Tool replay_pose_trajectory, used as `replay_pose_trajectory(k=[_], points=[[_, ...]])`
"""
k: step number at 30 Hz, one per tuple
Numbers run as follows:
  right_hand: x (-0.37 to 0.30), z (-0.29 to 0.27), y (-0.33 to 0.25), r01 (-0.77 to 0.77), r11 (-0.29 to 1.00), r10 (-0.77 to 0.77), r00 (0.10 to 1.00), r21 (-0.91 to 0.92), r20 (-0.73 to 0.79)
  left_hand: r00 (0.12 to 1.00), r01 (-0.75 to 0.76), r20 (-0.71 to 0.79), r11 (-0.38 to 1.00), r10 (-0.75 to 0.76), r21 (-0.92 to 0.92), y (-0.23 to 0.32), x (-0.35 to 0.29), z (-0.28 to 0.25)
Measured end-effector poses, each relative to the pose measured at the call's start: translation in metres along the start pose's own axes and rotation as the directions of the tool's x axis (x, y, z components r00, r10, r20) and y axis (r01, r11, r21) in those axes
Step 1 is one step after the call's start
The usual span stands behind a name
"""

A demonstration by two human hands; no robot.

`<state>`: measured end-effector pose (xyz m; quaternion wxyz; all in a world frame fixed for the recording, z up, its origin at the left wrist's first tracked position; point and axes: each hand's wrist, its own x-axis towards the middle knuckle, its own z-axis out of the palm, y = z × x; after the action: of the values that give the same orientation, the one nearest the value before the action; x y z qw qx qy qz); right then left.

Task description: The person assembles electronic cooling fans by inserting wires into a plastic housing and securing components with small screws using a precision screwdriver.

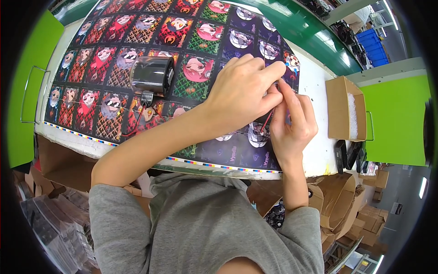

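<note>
My left hand (pixel 246 89) reaches across the printed sheet, its thumb and index finger closed in a pinch. Right against it, my right hand (pixel 295 125) is closed too, fingertips raised to the left hand's. A thin red wire (pixel 266 122) shows just below the joined fingertips; what each hand pinches is mostly hidden by the fingers. To the left of my hands lies a glossy black cylinder-shaped device (pixel 153 75) on its side. A small black fitting (pixel 146 98) sticks out from its near edge, with thin dark and red wires trailing from it across the sheet.
A large sheet printed with colourful cartoon cards (pixel 121 57) covers the white worktable (pixel 315 150). At the right stands an open cardboard box (pixel 340 109), with black parts (pixel 350 156) beside it. A green conveyor surface (pixel 315 39) runs along the far side. Cardboard boxes (pixel 340 205) crowd below right.
</note>
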<state>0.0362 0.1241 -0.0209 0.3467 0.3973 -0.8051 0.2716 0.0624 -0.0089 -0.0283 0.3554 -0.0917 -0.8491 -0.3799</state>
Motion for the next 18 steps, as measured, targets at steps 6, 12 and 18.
replay_pose_trajectory(k=[6,12,18], points=[[-0.001,-0.003,0.003,-0.024,0.999,0.023,0.998,0.029,0.051,0.999,-0.038,0.012,0.999,0.038,0.002,-0.004,0.001,0.004],[0.005,0.0,0.004,-0.096,0.983,0.089,0.995,0.159,0.053,0.994,0.107,0.021,0.991,-0.105,-0.076,-0.001,0.001,-0.002],[0.007,-0.005,0.01,-0.427,0.798,0.349,0.903,0.424,0.252,0.996,0.08,-0.031,0.986,-0.085,-0.148,-0.004,0.0,0.0]])
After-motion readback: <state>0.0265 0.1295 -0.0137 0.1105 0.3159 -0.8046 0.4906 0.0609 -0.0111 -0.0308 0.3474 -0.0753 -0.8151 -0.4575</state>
